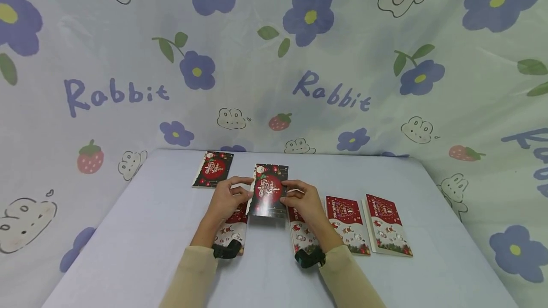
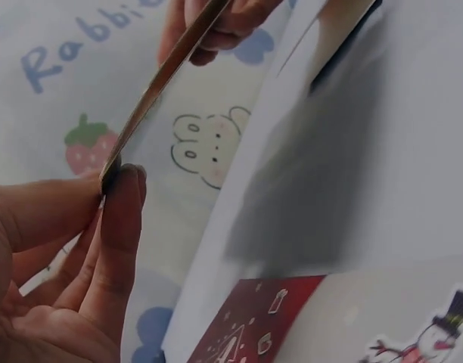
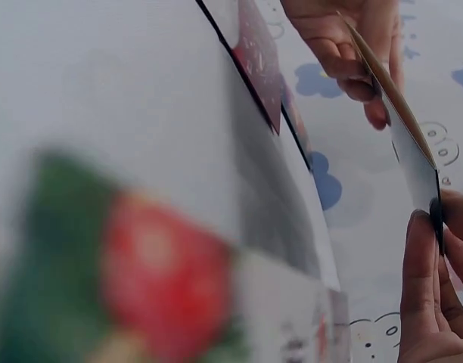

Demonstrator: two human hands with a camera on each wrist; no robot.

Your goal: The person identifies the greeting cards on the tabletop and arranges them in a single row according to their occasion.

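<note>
A Christmas card [image 1: 269, 191] with a dark cover and a red circle is held up over the table by both hands. My left hand [image 1: 226, 201] pinches its left edge between thumb and fingers; my right hand [image 1: 307, 202] pinches the right edge. From the left wrist, the raised card [image 2: 157, 89] shows nearly edge-on, tilted, with its shadow on the cloth below. Its pale inner side [image 3: 407, 147] appears in the right wrist view, the covers slightly apart. Beneath the left forearm lies a red-and-white card [image 1: 233, 232], partly hidden; another such card [image 1: 301, 234] lies under the right.
One more dark card [image 1: 213, 169] lies at the back left of the white table [image 1: 128, 251]. Two red-and-white cards, a nearer one [image 1: 347, 225] and a farther one [image 1: 388, 225], lie at the right. A patterned curtain [image 1: 239, 70] hangs behind the table.
</note>
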